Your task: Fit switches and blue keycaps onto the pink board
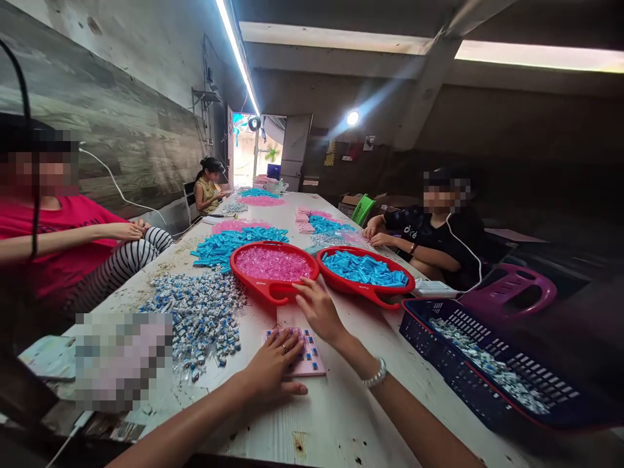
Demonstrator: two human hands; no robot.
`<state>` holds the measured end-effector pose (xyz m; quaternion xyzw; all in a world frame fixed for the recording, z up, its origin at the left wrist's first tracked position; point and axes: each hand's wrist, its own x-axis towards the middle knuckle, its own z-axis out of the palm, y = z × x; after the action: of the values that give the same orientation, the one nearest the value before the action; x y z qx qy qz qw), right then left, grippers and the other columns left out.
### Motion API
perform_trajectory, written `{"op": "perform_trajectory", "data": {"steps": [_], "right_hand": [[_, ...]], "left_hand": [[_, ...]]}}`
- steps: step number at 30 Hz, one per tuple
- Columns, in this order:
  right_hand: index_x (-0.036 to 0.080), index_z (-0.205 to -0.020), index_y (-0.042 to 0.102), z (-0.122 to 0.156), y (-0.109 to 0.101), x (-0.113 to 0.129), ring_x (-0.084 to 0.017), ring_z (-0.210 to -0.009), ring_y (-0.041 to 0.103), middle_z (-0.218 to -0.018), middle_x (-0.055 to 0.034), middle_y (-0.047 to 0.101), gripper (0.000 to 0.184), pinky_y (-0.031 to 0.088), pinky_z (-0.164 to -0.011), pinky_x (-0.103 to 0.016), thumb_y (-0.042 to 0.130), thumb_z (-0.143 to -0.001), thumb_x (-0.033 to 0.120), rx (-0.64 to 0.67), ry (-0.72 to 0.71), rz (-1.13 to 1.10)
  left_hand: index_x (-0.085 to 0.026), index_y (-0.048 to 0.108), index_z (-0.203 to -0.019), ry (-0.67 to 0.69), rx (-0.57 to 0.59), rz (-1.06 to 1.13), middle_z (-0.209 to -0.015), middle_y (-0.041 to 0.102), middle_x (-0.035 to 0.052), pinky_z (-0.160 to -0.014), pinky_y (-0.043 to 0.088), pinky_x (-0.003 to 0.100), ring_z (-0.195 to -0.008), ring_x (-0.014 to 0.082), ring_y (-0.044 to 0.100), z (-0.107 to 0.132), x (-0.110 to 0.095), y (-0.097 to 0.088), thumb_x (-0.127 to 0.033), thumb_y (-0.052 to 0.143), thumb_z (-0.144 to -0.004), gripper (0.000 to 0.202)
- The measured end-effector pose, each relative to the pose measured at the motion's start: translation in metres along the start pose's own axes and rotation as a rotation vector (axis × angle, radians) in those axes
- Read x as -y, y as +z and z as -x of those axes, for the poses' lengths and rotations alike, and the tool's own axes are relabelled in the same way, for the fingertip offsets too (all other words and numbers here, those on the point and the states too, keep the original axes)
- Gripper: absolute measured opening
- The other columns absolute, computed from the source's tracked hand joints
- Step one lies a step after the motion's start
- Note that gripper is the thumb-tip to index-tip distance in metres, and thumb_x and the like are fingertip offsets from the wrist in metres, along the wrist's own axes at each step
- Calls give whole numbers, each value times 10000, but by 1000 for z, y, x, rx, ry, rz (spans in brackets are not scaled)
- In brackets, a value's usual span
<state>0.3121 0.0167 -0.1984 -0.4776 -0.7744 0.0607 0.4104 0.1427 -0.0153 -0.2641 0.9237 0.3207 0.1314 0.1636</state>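
Observation:
My left hand (273, 367) lies flat, fingers spread, on a small pink tray (303, 356) that holds small blue and white pieces, on the white table (336, 416). My right hand (318, 307) reaches forward with its fingers loosely apart, its fingertips at the near rim of a red round tray (267, 286) full of pink pieces. It holds nothing that I can see. A second red tray (365, 286) with blue pieces sits to the right of the first.
A heap of blue-and-white wrapped pieces (199, 312) lies left of my hands. A dark basket (487, 370) of wrapped pieces stands at right. Piles of blue (234, 244) and pink pieces run down the table. Three other people sit along both sides.

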Motion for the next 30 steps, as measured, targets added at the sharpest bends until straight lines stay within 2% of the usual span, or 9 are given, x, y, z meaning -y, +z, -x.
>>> {"op": "perform_trajectory", "data": {"steps": [2,4,7,10,12,15,21,26,30], "right_hand": [[173,-1105,636,-31,0,-6,-206,-1146,518,-1223,-108,571,284,389,-996,-372,488,-863,171,27,29,-3],[162,-1093,639,-66,8,-16,-179,-1086,564,-1157,-99,621,271,415,-964,-320,497,-862,150,103,117,29],[114,-1048,655,-109,34,-33,-189,-986,619,-1063,-122,666,257,456,-893,-295,543,-817,92,179,209,86],[89,-1026,660,-132,66,-48,-234,-961,632,-1021,-150,675,275,476,-848,-317,644,-752,97,239,256,126],[98,-1045,655,-138,80,-57,-263,-998,617,-1034,-156,668,366,477,-843,-331,728,-687,125,274,269,143],[126,-1045,658,-141,90,-67,-282,-1038,593,-1057,-148,658,448,465,-858,-338,795,-620,154,313,272,153],[142,-1039,645,-139,92,-77,-235,-995,599,-1017,-114,658,367,452,-853,-308,747,-686,143,340,252,137],[187,-981,669,-142,97,-78,-218,-997,591,-1032,-78,650,346,442,-870,-308,745,-657,94,361,220,72],[173,-796,684,-147,97,-78,-190,-861,623,-854,-41,679,244,468,-789,-272,744,-604,35,338,251,-4]], "left_hand": [[-208,251,-1430,-8,20,32,-1489,232,127,-1118,128,529,-1381,324,160,1,2,3,-662,521,-766,849],[-216,263,-1427,-17,30,53,-1490,231,113,-1125,113,520,-1383,314,160,1,1,5,-663,528,-761,844],[-213,261,-1427,-18,36,88,-1489,237,108,-1129,99,523,-1383,308,164,0,-1,3,-695,509,-749,868],[-219,276,-1422,-27,45,131,-1490,238,105,-1127,123,523,-1383,299,170,2,-1,-4,-708,469,-764,843],[-214,268,-1425,-67,58,137,-1502,193,109,-1118,131,542,-1389,312,127,4,3,-13,-687,473,-778,827],[-212,217,-1439,-127,92,118,-1515,110,113,-1100,113,585,-1391,331,57,7,13,-24,-659,463,-802,817],[-218,267,-1425,-81,192,125,-1500,172,130,-1102,146,557,-1386,319,123,3,15,-28,-626,458,-822,753],[-210,318,-1408,-77,154,194,-1489,220,130,-1109,130,548,-1379,334,157,0,11,-26,-561,507,-826,705],[-226,417,-1355,-62,55,469,-1469,288,120,-1116,109,527,-1370,325,208,-4,17,-22,-491,554,-827,607]]}}
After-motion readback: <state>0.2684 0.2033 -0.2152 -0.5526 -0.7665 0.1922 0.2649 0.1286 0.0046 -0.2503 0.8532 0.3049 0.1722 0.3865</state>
